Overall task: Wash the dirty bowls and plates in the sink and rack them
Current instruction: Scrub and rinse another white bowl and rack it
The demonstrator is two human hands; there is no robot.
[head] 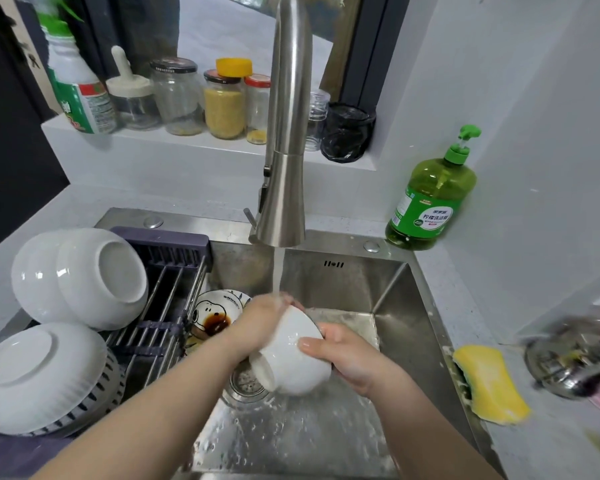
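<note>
**Rinse step: white bowl under the tap, both hands on it**

I read this as rinsing, not scrubbing. The white bowl [291, 358] is held over the sink [406, 317]. Its mouth is tipped down-left toward the drain strainer [245, 384], so water runs out instead of pooling. The stream [278, 271] from the steel faucet [288, 150] lands on the bowl's upper end and on the left hand [262, 320] there.

Right hand [342, 353]: thumb on the near wall, fingers wrapped round the far side. It has a firm hold and looks to be carrying the weight.

Left hand: it lies over the bowl's upper end, in the stream. Its fingers are lost in water and blur, so I can't tell whether it clasps the bowl or rubs it flat.

Done so far: the drying rack [168, 282] spans the sink's left part.
- Two nested white bowls [80, 275] lie on their sides at its far end.
- A third white bowl [39, 372] sits upside down on a slotted white basket [110, 386] at the near end.
- All three are placed to shed water.

Not yet washed: the Snoopy plate [215, 315], with a dark sauce smear. It sits low in the sink just beside the rack's right edge.

The yellow sponge [489, 382] is parked on the table [551, 445] right of the sink, and the green dish-soap bottle [430, 202] stands at the back corner. Neither is in hand, which fits a rinse.

My call on the next move: carry the bowl left onto the bare bars between the racked bowls, mouth down. The risk is wet, slippery glaze during a one-hand transfer
</note>
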